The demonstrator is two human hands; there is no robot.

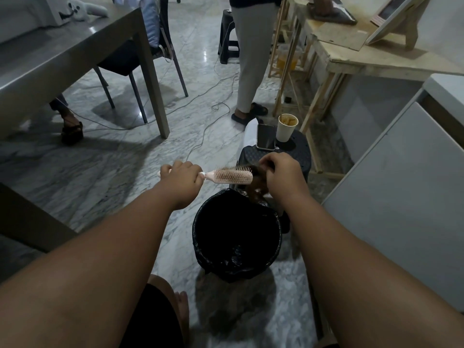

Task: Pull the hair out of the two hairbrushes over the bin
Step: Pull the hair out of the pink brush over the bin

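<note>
My left hand (181,175) grips the handle of a pink hairbrush (232,177), held level above the far rim of the bin (200,237). The bin is round and lined with a black bag. My right hand (281,173) is at the brush's tip, fingers curled and pinching a clump of brown hair (256,189) that hangs down toward the bin's far edge. Only one hairbrush is in sight.
Behind the bin stands a black stool (298,156) carrying a phone (265,136) and a paper cup (287,128). A person (251,59) stands further back amid floor cables. A grey table (75,59) is at left, wooden benches and a white cabinet (401,184) at right.
</note>
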